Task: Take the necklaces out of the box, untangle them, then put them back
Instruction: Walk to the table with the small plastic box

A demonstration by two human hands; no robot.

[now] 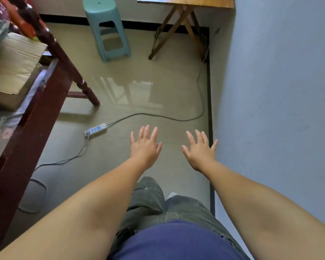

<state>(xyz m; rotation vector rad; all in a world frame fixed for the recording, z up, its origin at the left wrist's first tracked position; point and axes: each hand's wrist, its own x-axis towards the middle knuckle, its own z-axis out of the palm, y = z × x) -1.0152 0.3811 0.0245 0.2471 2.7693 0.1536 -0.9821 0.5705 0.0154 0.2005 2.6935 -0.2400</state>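
Note:
My left hand (145, 145) and my right hand (200, 150) are stretched out in front of me over the floor, backs up, fingers spread, holding nothing. I am standing, and my trousers and blue top show at the bottom of the view. No necklaces and no jewellery box are in sight. A cardboard box (15, 66) lies on the bed at the left.
A dark wooden bed frame (36, 113) runs along the left. A white power strip (96, 129) and its cable (176, 120) lie on the tiled floor. A green plastic stool (109, 29) and a wooden folding table (186, 2) stand ahead. A wall (280, 91) is close on the right.

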